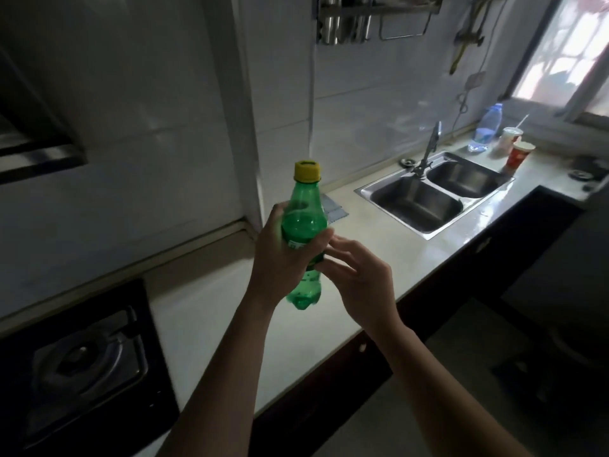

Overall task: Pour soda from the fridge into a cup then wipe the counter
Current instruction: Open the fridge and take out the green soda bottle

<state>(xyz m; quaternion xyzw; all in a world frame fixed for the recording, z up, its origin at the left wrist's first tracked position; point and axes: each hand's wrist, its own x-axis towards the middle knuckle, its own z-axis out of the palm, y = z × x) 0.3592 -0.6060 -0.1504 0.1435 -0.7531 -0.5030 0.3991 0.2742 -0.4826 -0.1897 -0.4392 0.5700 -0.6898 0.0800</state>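
Running along the wall as a pale counter [211, 308]; carrying a stove [89, 357] (sunk in, left), a cloth [333, 209], a sink [435, 192], then a bottle [487, 130], white cup [509, 138] and red cup [520, 155] standing close together.

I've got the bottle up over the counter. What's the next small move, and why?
Probably raise the right hand to the cap and twist it off: the left hand grips the bottle upright, the cap is still on, and the right hand hovers beside it, holding nothing.
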